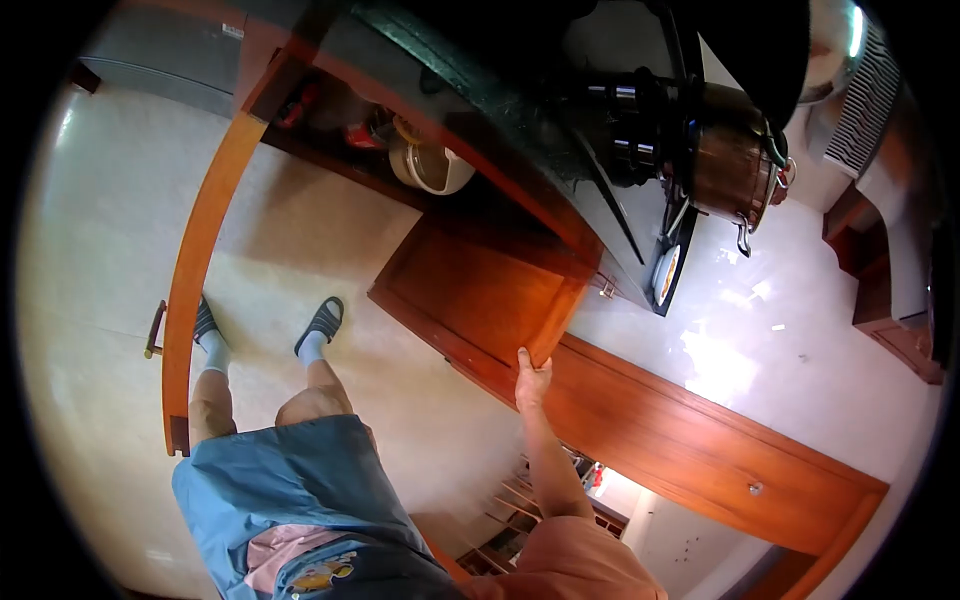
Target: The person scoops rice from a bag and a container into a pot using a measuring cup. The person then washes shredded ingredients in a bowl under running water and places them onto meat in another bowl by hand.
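My right hand (533, 382) grips the edge of an open brown wooden cabinet door (480, 285), with the thumb lying over its top. My left hand is out of view. Left of my legs, a second wooden door (205, 230) stands open, seen edge-on, with a metal handle (155, 330). Between the doors, the lower cabinet is open. Inside it are a white container (432, 170) and some red items (365, 135), partly in shadow.
Above the cabinet is a dark stove top with a large metal pot (730, 155). A small dish (665, 275) lies near its edge. Another wooden panel (690, 450) with a knob extends to the lower right, above shelves holding small items.
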Demonstrator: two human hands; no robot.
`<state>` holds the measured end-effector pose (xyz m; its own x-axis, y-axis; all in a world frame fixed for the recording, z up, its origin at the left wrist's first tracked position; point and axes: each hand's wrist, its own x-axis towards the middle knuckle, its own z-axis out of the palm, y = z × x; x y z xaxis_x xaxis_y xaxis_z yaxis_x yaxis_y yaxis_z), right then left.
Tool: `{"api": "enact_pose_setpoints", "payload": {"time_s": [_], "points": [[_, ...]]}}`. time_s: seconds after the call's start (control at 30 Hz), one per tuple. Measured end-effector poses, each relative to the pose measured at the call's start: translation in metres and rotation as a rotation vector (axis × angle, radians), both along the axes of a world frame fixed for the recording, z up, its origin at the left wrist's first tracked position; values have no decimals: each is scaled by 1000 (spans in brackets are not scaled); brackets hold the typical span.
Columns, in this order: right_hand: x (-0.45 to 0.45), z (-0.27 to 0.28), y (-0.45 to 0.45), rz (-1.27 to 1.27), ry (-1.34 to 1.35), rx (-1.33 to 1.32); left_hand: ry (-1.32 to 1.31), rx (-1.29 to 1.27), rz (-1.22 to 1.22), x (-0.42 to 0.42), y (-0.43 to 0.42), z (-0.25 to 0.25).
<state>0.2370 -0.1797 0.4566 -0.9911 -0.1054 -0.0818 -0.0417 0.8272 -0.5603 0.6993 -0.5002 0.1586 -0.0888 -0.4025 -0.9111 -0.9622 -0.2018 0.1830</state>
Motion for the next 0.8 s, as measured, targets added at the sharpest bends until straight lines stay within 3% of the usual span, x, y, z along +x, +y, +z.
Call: {"api": "enact_pose_setpoints", "payload": {"time_s": [0.27, 0.4, 0.53, 0.67, 0.73, 0.8], "points": [[-2, 1, 4, -3, -16, -27, 12, -8, -69, 22, -17, -7], [-4, 3, 3, 5, 18, 1, 62, -97, -148, 44, -74, 40], [-1, -1, 1, 7, -9, -44, 131, -270, -301, 70, -163, 182], [-3, -5, 4, 4, -35, -57, 216, -427, -498, 78, -186, 351], [6, 9, -13, -12, -74, -16, 255, -481, -596, 72, -163, 401], [9, 17, -18, -66, -113, 65, 360, -377, -412, 66, -129, 406]]}}
